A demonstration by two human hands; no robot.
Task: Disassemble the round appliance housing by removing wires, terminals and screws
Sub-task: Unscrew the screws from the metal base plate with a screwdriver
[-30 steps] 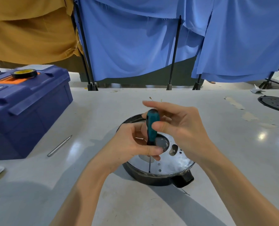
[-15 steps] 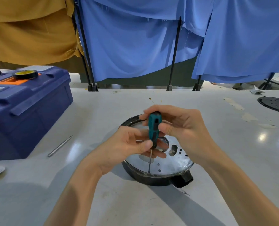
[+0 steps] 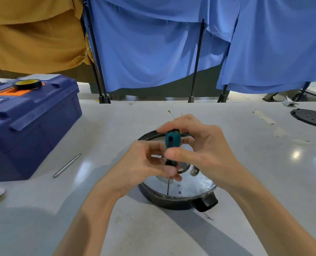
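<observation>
Thumb of the right hand (image 3: pixel 207 152) now wraps the screwdriver (image 3: pixel 172 140); left hand (image 3: pixel 144 168) fingers pinch it lower; housing (image 3: pixel 172 203) below them seems mid-unscrewing.

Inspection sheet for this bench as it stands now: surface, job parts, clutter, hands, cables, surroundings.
Surface: glossy pale grey table; tape scraps stuck at far right.
Job's things: round black housing with its shiny metal plate facing up; teal screwdriver upright, tip down near the plate's near edge.
Clutter: blue toolbox with a tape roll on top; metal rod beside it; black perforated disc at the right edge.
Hands: right hand grips the screwdriver handle; left hand pinches its lower end.
Cables: thin wire end beyond the hands; its run is hidden.
Surroundings: blue cloth and mustard cloth hung on black stands.
</observation>
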